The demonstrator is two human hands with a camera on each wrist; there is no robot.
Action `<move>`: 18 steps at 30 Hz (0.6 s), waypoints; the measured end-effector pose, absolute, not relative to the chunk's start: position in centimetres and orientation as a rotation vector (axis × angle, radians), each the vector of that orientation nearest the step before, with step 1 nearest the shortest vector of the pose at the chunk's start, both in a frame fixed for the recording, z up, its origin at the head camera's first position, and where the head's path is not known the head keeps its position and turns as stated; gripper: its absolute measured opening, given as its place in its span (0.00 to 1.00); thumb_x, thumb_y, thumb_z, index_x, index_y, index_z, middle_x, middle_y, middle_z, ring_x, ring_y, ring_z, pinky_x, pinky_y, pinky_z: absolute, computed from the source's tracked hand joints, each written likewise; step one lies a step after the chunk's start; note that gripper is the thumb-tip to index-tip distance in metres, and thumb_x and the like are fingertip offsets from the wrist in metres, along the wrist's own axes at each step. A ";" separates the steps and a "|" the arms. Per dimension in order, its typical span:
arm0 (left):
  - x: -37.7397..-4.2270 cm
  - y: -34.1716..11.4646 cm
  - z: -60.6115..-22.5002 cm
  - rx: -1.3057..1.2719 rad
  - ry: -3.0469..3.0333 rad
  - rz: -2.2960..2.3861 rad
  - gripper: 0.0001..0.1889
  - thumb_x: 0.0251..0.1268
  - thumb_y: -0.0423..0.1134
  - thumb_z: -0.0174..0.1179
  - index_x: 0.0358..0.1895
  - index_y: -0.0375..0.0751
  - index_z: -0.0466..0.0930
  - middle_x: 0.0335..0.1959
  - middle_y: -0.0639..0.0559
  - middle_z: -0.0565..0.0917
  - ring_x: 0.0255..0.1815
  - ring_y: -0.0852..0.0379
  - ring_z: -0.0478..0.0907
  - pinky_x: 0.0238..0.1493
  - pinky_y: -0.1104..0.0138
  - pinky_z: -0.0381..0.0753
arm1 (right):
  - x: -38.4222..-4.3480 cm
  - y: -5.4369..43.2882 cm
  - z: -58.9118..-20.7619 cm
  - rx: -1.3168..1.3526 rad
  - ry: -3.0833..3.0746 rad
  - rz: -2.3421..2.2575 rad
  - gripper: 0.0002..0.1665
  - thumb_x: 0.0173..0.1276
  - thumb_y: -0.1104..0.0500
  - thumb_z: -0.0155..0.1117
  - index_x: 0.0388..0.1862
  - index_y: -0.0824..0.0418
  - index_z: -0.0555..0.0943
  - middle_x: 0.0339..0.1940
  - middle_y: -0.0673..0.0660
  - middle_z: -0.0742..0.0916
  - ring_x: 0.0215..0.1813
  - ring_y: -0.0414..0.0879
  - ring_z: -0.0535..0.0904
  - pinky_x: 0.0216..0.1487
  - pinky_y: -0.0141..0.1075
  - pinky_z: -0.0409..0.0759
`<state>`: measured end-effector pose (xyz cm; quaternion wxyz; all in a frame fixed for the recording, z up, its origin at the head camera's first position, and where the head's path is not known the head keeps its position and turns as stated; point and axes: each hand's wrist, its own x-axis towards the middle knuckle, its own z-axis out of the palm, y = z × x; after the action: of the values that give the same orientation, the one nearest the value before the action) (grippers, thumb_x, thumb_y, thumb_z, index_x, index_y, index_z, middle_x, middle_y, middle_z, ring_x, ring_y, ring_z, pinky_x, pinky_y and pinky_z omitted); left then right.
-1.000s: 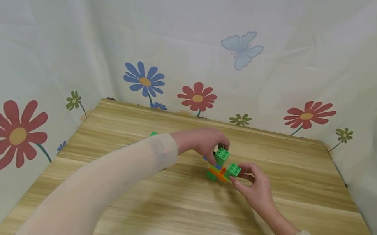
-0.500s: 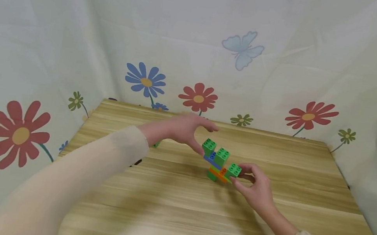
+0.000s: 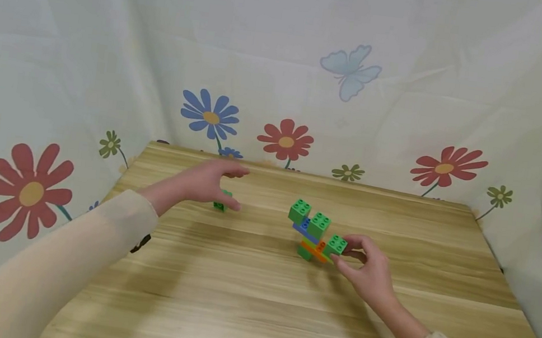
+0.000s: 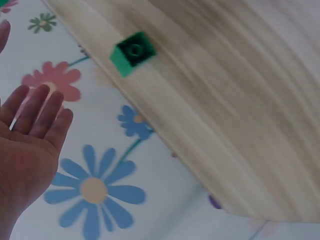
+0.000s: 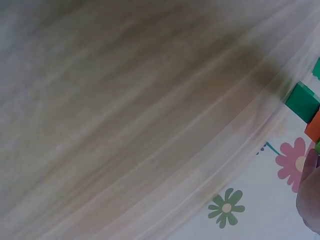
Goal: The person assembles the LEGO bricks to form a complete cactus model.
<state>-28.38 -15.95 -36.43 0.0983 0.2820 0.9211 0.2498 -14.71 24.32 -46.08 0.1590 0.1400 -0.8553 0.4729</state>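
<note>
My right hand (image 3: 367,268) pinches the green toy brick (image 3: 335,245) at the right end of a stepped brick build. The build also has an orange piece (image 3: 313,248), a blue piece (image 3: 305,232) and two green bricks on its upper left, one being the end brick (image 3: 299,211). Another green brick (image 3: 305,252) sits at its bottom. In the right wrist view, only the edge of that hand (image 5: 309,197) and a few bricks show. My left hand (image 3: 206,181), fingers extended and holding nothing, hovers by a loose green brick (image 4: 134,52) whose hollow underside shows.
The wooden table (image 3: 254,302) carries both the build and the loose brick. Behind it and along its sides hangs a pale cloth (image 3: 246,36) printed with flowers and a butterfly. The loose brick lies toward the table's back left.
My left hand has let go of the build's upper green brick and moved left to near the loose brick. The right hand and the build have stayed in place.
</note>
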 end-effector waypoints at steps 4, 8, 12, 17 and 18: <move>-28.5 -18.3 -38.1 0.693 2.788 0.766 0.52 0.55 0.58 0.82 0.81 0.41 0.68 0.77 0.41 0.75 0.77 0.39 0.72 0.76 0.45 0.71 | -14.6 24.4 -46.1 0.396 -2.446 1.347 0.26 0.60 0.71 0.82 0.55 0.66 0.82 0.50 0.58 0.89 0.49 0.50 0.86 0.52 0.32 0.88; -28.5 -19.6 -39.6 0.571 2.826 0.795 0.52 0.57 0.56 0.81 0.81 0.38 0.67 0.76 0.37 0.74 0.76 0.36 0.72 0.75 0.42 0.72 | -14.6 24.4 -46.1 0.393 -2.446 1.343 0.26 0.59 0.71 0.82 0.55 0.66 0.82 0.50 0.57 0.89 0.49 0.47 0.86 0.52 0.36 0.89; -28.2 -19.9 -41.4 0.445 2.846 0.849 0.52 0.58 0.55 0.81 0.81 0.37 0.65 0.77 0.35 0.74 0.76 0.35 0.71 0.75 0.42 0.72 | -14.6 24.4 -46.1 0.394 -2.448 1.336 0.26 0.59 0.71 0.83 0.55 0.66 0.82 0.51 0.57 0.89 0.49 0.45 0.85 0.51 0.34 0.89; -28.0 -19.2 -43.2 0.344 2.848 0.916 0.51 0.60 0.56 0.80 0.81 0.35 0.65 0.75 0.34 0.75 0.76 0.36 0.72 0.74 0.43 0.74 | -14.7 24.3 -46.2 0.401 -2.447 1.341 0.26 0.59 0.71 0.82 0.55 0.66 0.82 0.51 0.57 0.89 0.49 0.43 0.85 0.52 0.32 0.88; -27.9 -19.0 -43.4 0.331 2.849 0.924 0.51 0.60 0.56 0.79 0.80 0.35 0.66 0.75 0.34 0.75 0.75 0.36 0.72 0.73 0.43 0.74 | -14.7 24.3 -46.2 0.403 -2.446 1.343 0.26 0.59 0.71 0.82 0.55 0.66 0.82 0.51 0.57 0.89 0.49 0.44 0.85 0.52 0.33 0.89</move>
<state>-27.94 -18.99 -43.44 0.0641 0.1095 0.9435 0.3061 -14.74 24.32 -46.21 0.1607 0.1410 -0.8563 0.4702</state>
